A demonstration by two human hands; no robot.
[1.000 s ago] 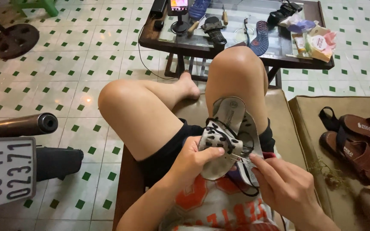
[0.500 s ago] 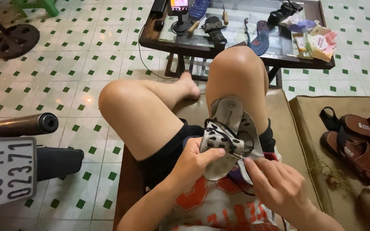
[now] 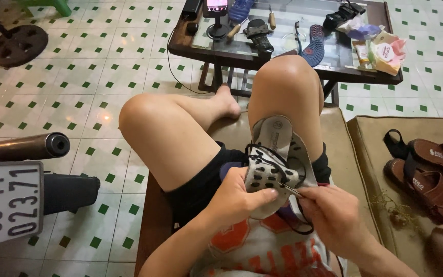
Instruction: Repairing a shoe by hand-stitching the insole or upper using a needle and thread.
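Sandal: grey perforated sandal (image 3: 275, 164) rested against the right thigh, at 6 o'clock from the knee.
Left hand: left hand (image 3: 237, 200) clasped the strap from 9 o'clock.
Right hand: right hand (image 3: 334, 218) pinched a needle (image 3: 290, 190) trailing black thread (image 3: 296, 225).
Progress: stitching looked partly done; thread still loose.
Elsewhere: brown sandals (image 3: 429, 174) lay at 3 o'clock.

Grey sandal (image 3: 275, 164) with black holes; brown sandals (image 3: 426, 174) at three o'clock; white floor (image 3: 103, 77) with green squares.

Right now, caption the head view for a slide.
Left hand steadies a grey sandal while right hand works a needle.
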